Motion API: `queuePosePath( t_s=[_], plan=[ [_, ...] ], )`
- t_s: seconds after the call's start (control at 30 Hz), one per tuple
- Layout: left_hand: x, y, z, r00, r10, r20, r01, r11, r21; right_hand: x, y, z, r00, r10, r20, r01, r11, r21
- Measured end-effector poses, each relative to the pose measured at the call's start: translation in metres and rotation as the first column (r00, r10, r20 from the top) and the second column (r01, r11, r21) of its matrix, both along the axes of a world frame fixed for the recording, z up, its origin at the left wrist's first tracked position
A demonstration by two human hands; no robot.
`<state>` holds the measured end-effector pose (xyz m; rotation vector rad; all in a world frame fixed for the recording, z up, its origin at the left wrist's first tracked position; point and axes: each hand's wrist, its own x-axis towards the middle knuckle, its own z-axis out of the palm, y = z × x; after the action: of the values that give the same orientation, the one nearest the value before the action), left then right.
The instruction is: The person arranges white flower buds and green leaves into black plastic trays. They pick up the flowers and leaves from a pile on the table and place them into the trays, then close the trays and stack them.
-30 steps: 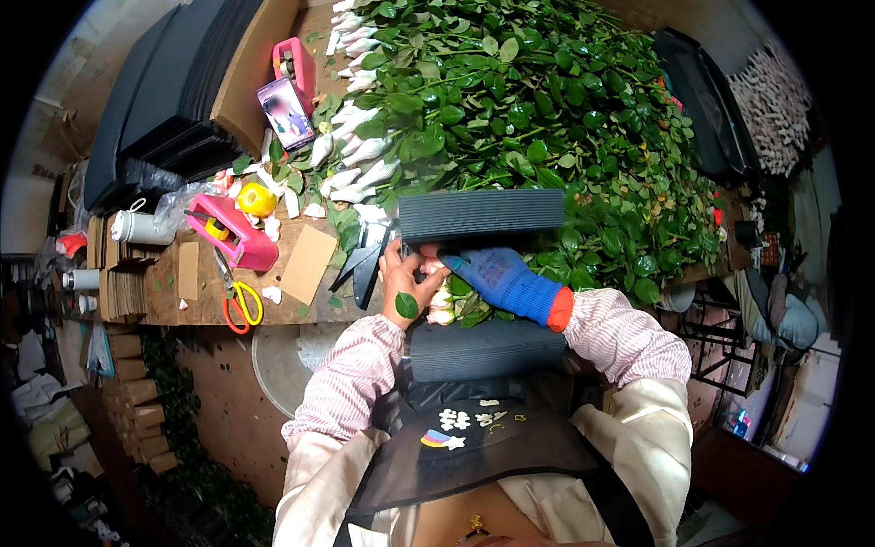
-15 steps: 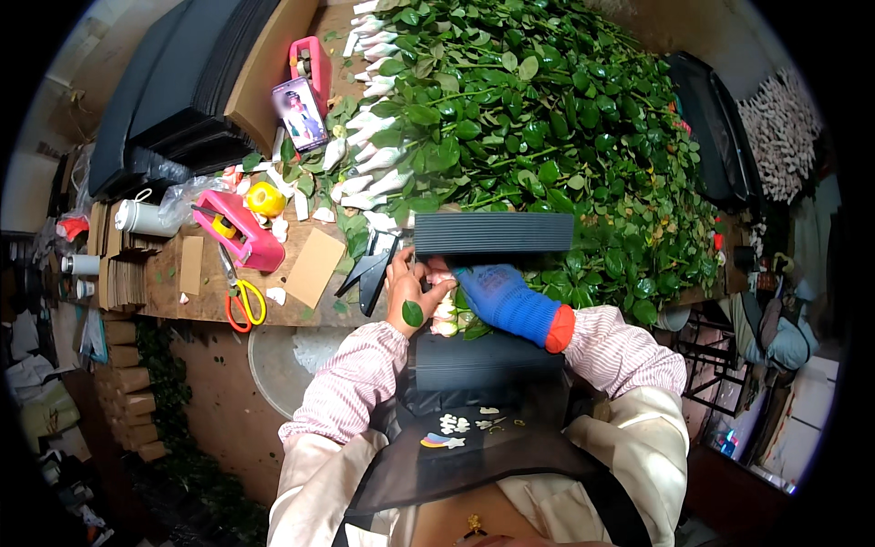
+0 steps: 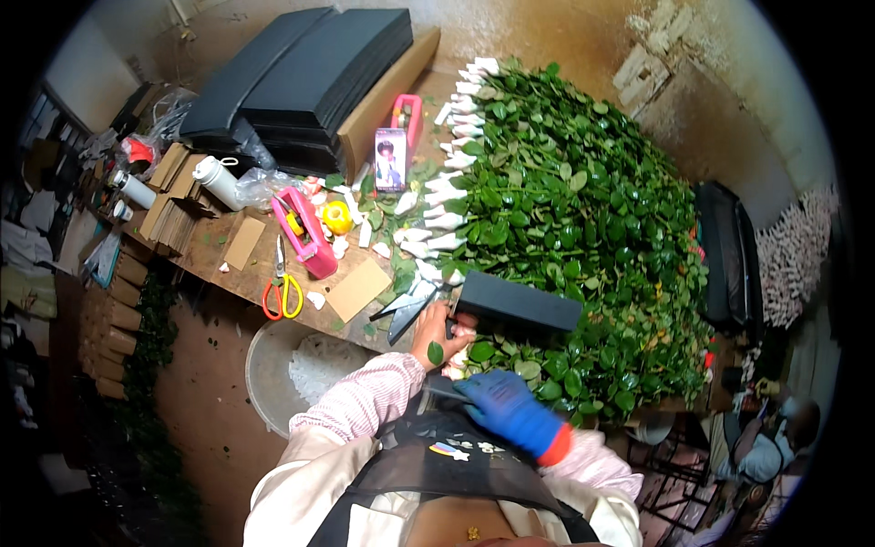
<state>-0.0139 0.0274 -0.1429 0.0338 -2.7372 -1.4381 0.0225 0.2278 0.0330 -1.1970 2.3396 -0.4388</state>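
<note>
A black corrugated sheet (image 3: 519, 303) stands folded up at the table's near edge, with pale pink rose heads (image 3: 454, 362) beside it. My bare left hand (image 3: 434, 335) is curled at the sheet's left end, its fingers closed around rose heads; a green leaf lies against the hand. Just beyond it rests a dark metal tool (image 3: 406, 310) with splayed arms, its kind unclear. In a blue knitted glove, my right hand (image 3: 509, 410) pinches the sheet's near flap, seen nearly edge-on. Leafy rose stems (image 3: 583, 255) with white-wrapped heads (image 3: 445, 196) cover the table beyond.
Left on the table are pink tape dispensers (image 3: 305, 232), a yellow tape roll (image 3: 336, 217), scissors (image 3: 283, 290), a cardboard piece (image 3: 358, 289) and a phone (image 3: 390, 159). Stacked black sheets (image 3: 319, 77) stand behind. A white tub (image 3: 264, 374) sits below the edge.
The view has shifted, so the table sits lower and further right. My right hand has left the rose heads and moved nearer me, raising the near flap. My left hand stays at the rose heads.
</note>
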Motion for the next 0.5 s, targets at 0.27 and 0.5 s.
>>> queuePosePath(
  t_s=[0.27, 0.5],
  plan=[
    [-0.007, -0.039, 0.026, 0.971, -0.167, 0.174, 0.123, 0.964, 0.236, 0.002, 0.012, -0.007, 0.968, -0.188, 0.166, 0.245, 0.847, -0.471],
    [-0.198, -0.247, 0.145, 0.714, 0.275, -0.644, -0.468, 0.871, -0.147, -0.003, 0.013, -0.017, 0.955, -0.203, 0.216, 0.279, 0.864, -0.419]
  ],
)
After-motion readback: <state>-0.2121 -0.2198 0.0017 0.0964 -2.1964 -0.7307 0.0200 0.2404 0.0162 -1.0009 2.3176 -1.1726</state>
